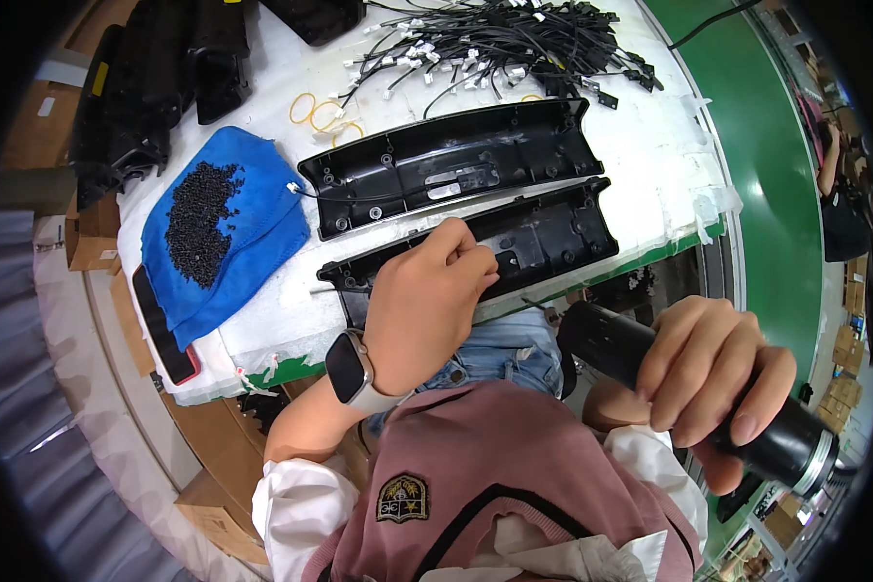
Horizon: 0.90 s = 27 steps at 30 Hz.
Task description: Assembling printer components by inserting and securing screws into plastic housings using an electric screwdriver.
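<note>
My right hand [718,373] is wrapped round a black electric screwdriver [606,335], its thin bit pointing left toward the table edge. Over the nearer black plastic housing half [553,233], my left hand [427,296] is closed, thumb and fingers pinched together. Whatever lies between those fingertips is hidden. A second black housing half [359,175] lies just behind, open side up, with a thin black cable and white connector at its left end. To the left, a heap of small black screws [199,223] rests on a folded blue cloth [272,184].
A tangle of black cables with white connectors [514,44] lies at the back. More black plastic housings [145,87] are piled at back left. A phone [160,330] sticks out beside the cloth. Yellow rubber bands [325,116] lie behind the housings. Cardboard boxes [218,514] stand below the table.
</note>
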Tool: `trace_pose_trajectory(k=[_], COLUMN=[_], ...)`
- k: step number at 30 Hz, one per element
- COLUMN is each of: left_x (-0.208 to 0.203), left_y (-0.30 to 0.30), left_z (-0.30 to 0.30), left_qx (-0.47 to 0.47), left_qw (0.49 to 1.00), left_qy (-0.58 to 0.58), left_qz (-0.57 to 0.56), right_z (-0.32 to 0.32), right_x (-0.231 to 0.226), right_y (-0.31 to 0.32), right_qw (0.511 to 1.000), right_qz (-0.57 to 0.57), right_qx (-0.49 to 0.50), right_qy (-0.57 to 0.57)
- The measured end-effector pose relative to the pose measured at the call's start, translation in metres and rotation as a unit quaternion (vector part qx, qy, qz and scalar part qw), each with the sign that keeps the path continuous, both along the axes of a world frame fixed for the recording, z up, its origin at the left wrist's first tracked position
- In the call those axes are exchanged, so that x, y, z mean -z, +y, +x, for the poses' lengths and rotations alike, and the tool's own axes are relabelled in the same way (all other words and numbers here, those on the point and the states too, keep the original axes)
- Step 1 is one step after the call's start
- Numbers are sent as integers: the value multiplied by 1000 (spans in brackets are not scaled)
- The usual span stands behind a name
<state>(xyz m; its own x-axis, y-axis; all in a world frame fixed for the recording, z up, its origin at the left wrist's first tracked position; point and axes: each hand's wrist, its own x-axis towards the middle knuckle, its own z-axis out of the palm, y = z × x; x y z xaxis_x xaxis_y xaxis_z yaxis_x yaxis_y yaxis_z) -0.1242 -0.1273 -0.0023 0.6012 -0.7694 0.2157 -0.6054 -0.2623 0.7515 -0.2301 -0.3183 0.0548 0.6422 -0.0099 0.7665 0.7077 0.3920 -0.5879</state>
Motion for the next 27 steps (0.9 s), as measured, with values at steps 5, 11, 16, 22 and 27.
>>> trace_pose_trajectory(k=[5,11,16,22,27], left_x=[-2,-1,1,2,5], left_y=[-3,-5,-5,-5,0], left_z=[-1,-3,-2,-2,-2], left_qx=[-2,-11,-13,-4,-11], left_qw=[997,997,998,998,996], left_qy=[-27,-35,-34,-44,-58], left_qz=[76,68,57,48,65], right_z=[8,18,22,26,34], right_x=[-1,-5,2,-1,0], right_y=[17,14,27,22,31], right_qw=[994,993,998,991,986], right_qz=[-80,-115,-14,-115,-144], right_qx=[76,11,30,-4,5], right_qy=[7,39,56,67,82])
